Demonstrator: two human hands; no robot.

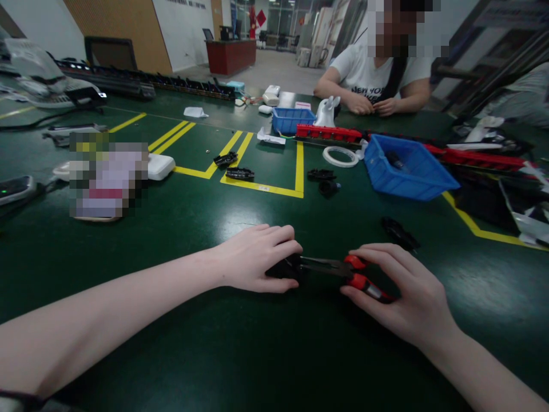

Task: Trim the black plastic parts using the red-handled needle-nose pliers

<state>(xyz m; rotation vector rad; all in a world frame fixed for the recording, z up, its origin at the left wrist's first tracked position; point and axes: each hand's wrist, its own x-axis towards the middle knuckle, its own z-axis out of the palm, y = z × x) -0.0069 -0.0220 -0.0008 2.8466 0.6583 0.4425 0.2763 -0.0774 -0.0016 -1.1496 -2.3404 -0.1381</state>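
My left hand is closed around a small black part just above the dark green tabletop; much of the part is hidden under the fingers. In my right hand are long-nose pliers with red and black handles, gripped between thumb and fingers. The jaws of the pliers point left and reach the black part. Whether they clamp it I cannot tell. Beyond the right hand lies another black piece.
Several black parts lie near yellow tape lines. A blue bin stands at the right beside a white tape roll, a smaller blue bin behind. A phone lies left. A person sits across the table.
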